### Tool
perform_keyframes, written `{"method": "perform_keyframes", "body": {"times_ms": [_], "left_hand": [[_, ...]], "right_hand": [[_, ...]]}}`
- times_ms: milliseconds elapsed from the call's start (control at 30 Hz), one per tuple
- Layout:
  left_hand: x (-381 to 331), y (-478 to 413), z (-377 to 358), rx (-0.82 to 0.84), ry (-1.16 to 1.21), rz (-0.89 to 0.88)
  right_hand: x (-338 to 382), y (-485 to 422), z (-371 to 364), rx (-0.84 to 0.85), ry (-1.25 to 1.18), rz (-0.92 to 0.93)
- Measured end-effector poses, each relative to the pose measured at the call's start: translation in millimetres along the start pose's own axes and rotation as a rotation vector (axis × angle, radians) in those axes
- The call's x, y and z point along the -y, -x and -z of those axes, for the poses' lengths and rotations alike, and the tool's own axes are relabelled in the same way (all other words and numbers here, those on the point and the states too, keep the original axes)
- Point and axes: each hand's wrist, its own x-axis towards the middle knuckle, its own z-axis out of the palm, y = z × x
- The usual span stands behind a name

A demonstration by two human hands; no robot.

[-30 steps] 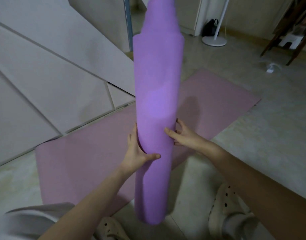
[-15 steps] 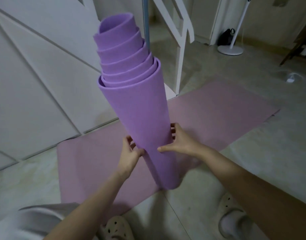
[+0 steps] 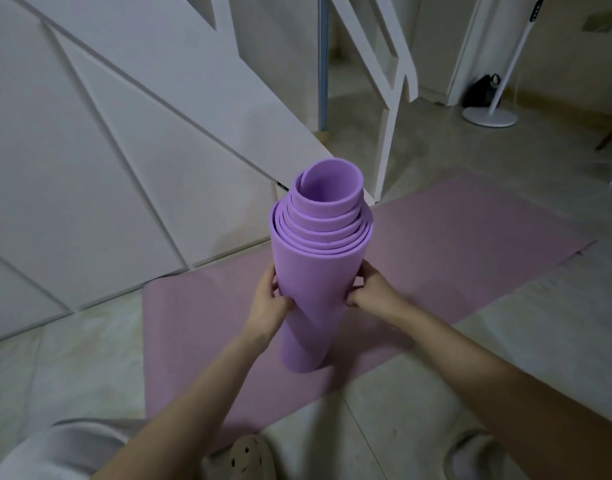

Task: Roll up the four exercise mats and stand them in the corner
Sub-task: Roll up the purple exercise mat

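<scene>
Both hands are gripping the rolled purple mat [image 3: 315, 292]: we are curling our left hand [image 3: 268, 306] round one side and our right hand [image 3: 372, 289] round the other. We are holding it upright, its lower end resting on the flat pink mat [image 3: 453, 244] spread over the floor [image 3: 522, 341], with inner coils telescoping upward.

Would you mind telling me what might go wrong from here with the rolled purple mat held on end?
1. The rolled purple foam mat is telescoped: its inner coils stick out above the outer wrap, so it could loosen or unroll once released.
2. It appears to stand on the flat pink mat, a soft base; if the left hand and right hand let go, it may topple.
</scene>
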Motion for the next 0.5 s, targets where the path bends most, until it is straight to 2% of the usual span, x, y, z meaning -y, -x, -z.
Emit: {"method": "perform_keyframes", "body": {"times_ms": [133,233,367,500], "left_hand": [[-24.1,-0.9,5.0,-0.143,0.09,-0.046],[-53.5,-3.3,8.8,-0.232,0.147,-0.038],[-93.6,-4.0,9.3,-0.213,0.171,-0.062],[-113.9,-14.9,11.1,-0.167,0.039,-0.049]], "right_hand": [[28.2,6.0,-2.7,-0.108,-0.324,-0.004],[54.4,9.9,2.7,-0.098,-0.468,-0.078],[79.0,8.6,11.6,0.045,-0.372,-0.118],[97.4,4.8,14.1,0.108,-0.27,-0.099]]}}
